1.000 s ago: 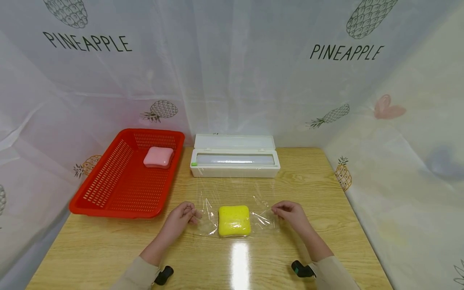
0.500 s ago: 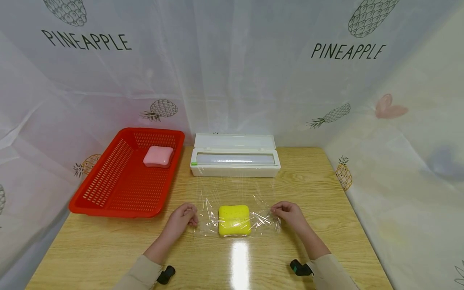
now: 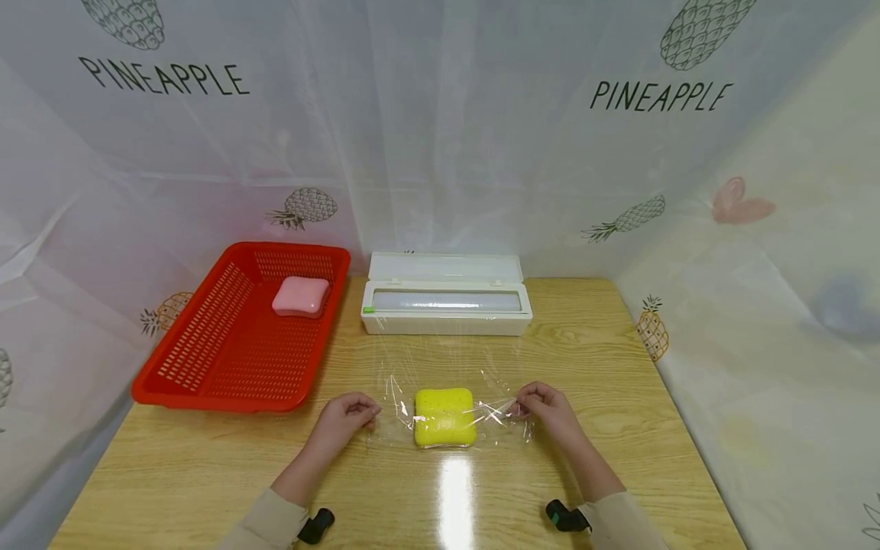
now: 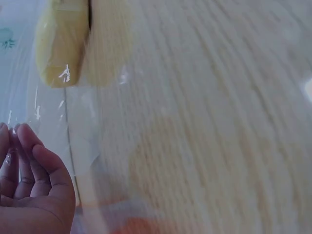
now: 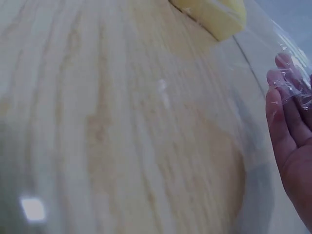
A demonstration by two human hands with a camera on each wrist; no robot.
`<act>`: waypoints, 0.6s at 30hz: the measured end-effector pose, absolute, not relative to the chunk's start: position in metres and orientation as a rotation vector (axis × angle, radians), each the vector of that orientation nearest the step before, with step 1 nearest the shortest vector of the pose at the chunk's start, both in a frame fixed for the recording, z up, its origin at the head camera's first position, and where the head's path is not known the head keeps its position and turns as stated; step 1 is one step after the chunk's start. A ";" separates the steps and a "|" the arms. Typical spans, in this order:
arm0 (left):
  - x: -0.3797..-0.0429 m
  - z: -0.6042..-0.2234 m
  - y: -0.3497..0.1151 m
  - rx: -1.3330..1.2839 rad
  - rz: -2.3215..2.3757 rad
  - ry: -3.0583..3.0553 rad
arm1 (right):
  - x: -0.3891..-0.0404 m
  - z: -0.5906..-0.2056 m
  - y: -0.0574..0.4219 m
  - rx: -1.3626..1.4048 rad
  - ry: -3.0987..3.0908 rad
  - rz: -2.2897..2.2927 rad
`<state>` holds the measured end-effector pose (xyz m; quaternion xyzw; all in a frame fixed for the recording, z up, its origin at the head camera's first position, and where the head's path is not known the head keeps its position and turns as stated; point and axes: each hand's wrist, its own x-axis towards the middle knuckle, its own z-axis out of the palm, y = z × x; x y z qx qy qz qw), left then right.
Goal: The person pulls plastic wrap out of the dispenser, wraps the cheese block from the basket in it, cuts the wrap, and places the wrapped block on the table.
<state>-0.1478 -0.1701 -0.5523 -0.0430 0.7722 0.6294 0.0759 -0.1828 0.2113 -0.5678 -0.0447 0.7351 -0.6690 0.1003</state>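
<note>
A yellow sponge (image 3: 444, 418) with rounded corners lies on the table under clear plastic wrap (image 3: 491, 412). The film runs from the white dispenser box (image 3: 447, 325) toward the person and shows creases on both sides of the sponge. My left hand (image 3: 347, 416) pinches the film's left edge between thumb and fingertips; the left wrist view shows this hand (image 4: 39, 180) with film at its fingertips. On the other side, my right hand (image 3: 550, 409) pinches the right edge, where film is bunched against the fingers (image 5: 287, 109) in the right wrist view.
At the left stands a red plastic basket (image 3: 275, 401) with a pink rounded block (image 3: 301, 296) inside. The dispenser's lid (image 3: 445, 267) stands raised at the back, close to a pineapple-print curtain (image 3: 440, 153). Black wrist cameras sit at both cuffs.
My left fingers have closed in on the film's left edge and shifted slightly right. At the right hand the film has gathered more. The sponge, box and basket stay in place.
</note>
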 end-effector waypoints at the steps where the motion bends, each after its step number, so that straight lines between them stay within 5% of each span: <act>1: -0.148 -0.553 -0.170 -0.135 1.896 2.309 | -0.182 -0.569 0.211 -0.165 2.148 -2.003; 7: -0.148 -0.556 -0.168 -0.161 1.945 2.286 | -0.179 -0.576 0.207 -0.233 2.005 -2.103; 18: -0.154 -0.568 -0.163 -0.216 1.870 2.375 | -0.181 -0.582 0.196 0.074 2.090 -2.030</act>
